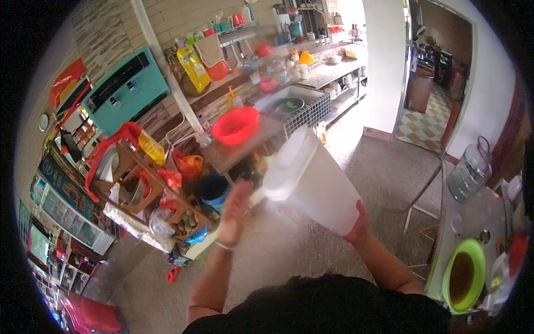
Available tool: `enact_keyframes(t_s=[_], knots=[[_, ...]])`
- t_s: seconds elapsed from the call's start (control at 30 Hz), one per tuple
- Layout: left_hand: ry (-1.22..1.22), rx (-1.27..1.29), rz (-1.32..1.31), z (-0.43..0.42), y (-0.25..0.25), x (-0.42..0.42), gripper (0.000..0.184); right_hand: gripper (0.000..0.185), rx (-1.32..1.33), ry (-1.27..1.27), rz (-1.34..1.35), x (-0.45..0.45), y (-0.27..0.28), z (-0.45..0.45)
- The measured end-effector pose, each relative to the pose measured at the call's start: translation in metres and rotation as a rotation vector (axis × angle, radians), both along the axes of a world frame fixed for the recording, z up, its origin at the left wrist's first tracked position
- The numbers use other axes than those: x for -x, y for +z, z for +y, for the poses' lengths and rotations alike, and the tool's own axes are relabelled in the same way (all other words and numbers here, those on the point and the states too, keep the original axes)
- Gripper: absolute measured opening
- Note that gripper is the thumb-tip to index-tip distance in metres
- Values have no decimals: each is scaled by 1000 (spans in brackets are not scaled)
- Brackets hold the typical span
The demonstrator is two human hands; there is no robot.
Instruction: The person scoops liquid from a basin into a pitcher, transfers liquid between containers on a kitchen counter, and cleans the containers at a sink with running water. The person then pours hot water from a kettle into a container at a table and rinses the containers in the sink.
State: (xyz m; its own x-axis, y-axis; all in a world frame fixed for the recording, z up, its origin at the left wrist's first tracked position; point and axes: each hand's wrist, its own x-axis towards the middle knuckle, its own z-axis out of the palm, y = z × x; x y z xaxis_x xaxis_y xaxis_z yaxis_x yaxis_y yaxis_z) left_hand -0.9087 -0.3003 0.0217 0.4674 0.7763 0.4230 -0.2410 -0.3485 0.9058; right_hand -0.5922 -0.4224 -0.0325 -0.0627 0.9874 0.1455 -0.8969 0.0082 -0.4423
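Note:
A large white plastic container (314,181) is tilted in front of the body, its wider end pointing up and left. My right hand (357,224) grips its lower right end, with the fingers partly hidden behind it. Left of the container, my left hand (236,214) is raised and apart from it, blurred by motion, with the fingers extended and nothing seen in them. What the container holds, if anything, does not show.
A red basin (236,126) rests on the counter beside a tiled sink (308,111). A shelf rack (150,186) with bags stands at left. At right, a table (442,245) bears a green bowl of brown liquid (477,250) and a clear jar (469,173).

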Motion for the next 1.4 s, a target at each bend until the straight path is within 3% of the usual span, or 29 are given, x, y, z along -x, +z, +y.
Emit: enact_keyframes(t_s=[0.03,0.13,0.17,0.23,0.33,0.43,0.53,0.57,0.7,0.77,0.87,0.97,1.07,1.17,1.2,1.3,1.4], knots=[[114,56,11,-5,71,-31,69,76,14,25,18,-20,-10,24],[5,-231,161,80,115,-70,61,79,79,58,1,-57,-13,94],[6,-130,288,107,116,-88,59,78,100,58,-8,-64,-15,117],[-43,-162,442,158,100,-128,53,75,211,7,-63,-69,-23,164],[2,-481,576,234,86,-169,47,73,278,-18,-56,-82,-28,238],[34,-371,682,305,89,-192,49,72,313,16,61,-102,-60,317],[120,-475,527,417,47,-210,64,69,404,-51,-28,-141,-45,404],[119,-410,512,445,44,-219,62,67,456,-94,-78,-149,-40,427],[194,-199,367,550,38,-273,51,70,267,-126,-64,-219,-38,520],[282,-124,454,593,42,-303,40,68,283,-230,-96,-245,-39,560],[328,-299,598,679,-16,-327,41,68,292,-251,-145,-278,-42,625],[11,-117,325,748,-61,-337,46,69,428,-182,-150,-304,-74,720],[-133,753,-158,765,7,-374,54,69,432,-92,-287,-322,-89,829],[174,583,-1,854,-24,-428,59,77,348,-31,-372,-382,-95,949],[284,554,72,872,-25,-459,60,77,213,118,-317,-419,-115,988],[337,568,81,916,-61,-501,64,76,121,301,-225,-476,-120,1037],[345,673,57,947,-99,-467,58,71,471,222,-313,-454,-153,1084]])
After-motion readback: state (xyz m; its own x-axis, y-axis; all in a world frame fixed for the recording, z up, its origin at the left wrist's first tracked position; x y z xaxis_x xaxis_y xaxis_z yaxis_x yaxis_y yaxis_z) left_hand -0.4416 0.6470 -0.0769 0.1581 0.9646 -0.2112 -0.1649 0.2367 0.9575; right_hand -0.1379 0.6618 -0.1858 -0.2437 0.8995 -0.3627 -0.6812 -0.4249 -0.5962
